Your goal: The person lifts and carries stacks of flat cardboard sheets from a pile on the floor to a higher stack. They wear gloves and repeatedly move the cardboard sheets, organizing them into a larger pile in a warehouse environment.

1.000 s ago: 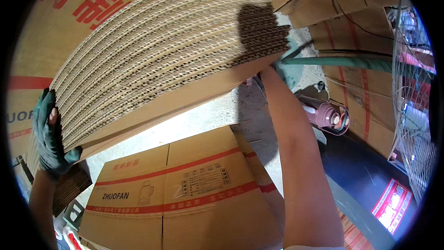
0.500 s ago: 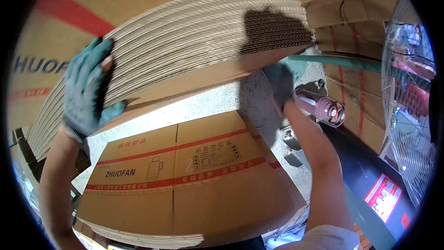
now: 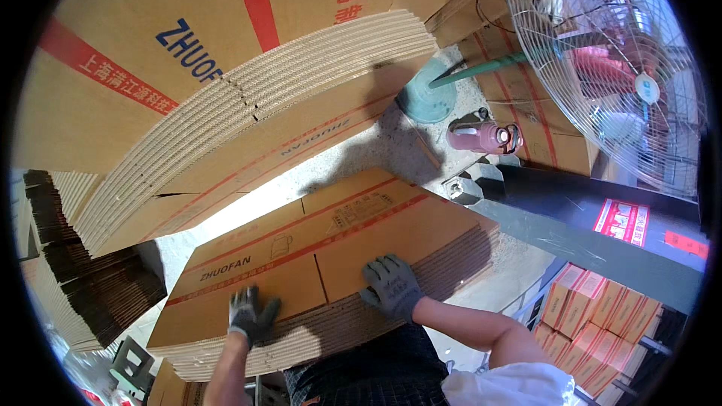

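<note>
A low stack of flat, folded cardboard boxes [image 3: 259, 262] lies directly before me, brown with red stripes. My left hand [image 3: 253, 314], in a grey work glove, rests on the near edge of its top, with the fingers spread. Farther right along that edge, my right hand [image 3: 392, 286] in a matching glove lies on the cardboard with its fingers apart. Neither hand is wrapped round anything. Beyond, a taller stack of folded cartons [image 3: 278, 79] stands on edge with its corrugated layers fanned in a curve.
A wire-caged fan [image 3: 647, 89] rises at the right on a green pole and round base [image 3: 429, 98]. Beside the base lies a pinkish-purple bottle [image 3: 481, 137]. A dark metal beam [image 3: 571, 237] crosses at right, above small cartons [image 3: 594, 316]. More folded cardboard [image 3: 94, 278] stands at left.
Both hands have left the tall carton stack and come back to the low stack's near edge. The tall stack's lower face shows more, and the view has shifted.
</note>
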`<state>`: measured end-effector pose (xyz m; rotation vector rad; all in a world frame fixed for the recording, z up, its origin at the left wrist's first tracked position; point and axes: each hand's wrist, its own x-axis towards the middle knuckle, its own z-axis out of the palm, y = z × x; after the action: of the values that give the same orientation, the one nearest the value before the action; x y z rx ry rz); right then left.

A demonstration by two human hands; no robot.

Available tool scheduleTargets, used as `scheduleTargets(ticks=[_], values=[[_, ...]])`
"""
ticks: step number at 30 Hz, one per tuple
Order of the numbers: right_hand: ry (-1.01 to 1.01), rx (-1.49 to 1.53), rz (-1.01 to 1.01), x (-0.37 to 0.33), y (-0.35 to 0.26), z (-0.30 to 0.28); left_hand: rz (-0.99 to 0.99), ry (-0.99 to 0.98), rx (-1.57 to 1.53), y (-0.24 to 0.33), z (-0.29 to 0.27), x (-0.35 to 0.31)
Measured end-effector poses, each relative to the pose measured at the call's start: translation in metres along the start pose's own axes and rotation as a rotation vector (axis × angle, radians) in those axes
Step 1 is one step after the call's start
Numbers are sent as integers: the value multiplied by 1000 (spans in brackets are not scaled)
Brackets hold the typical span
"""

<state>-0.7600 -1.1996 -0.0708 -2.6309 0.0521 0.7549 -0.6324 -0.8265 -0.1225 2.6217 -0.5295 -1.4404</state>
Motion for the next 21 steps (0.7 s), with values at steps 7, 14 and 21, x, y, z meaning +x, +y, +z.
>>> scheduleTargets(ticks=[7,14,21], values=[[78,44,-42,2,6,-8,-24,136,-118,24,-7,-18],[141,-41,-37,35,79,-65,-13,244,-143,110,-61,23],[338,-68,-163,89,128,-111,-158,347,-145,155,-117,62]])
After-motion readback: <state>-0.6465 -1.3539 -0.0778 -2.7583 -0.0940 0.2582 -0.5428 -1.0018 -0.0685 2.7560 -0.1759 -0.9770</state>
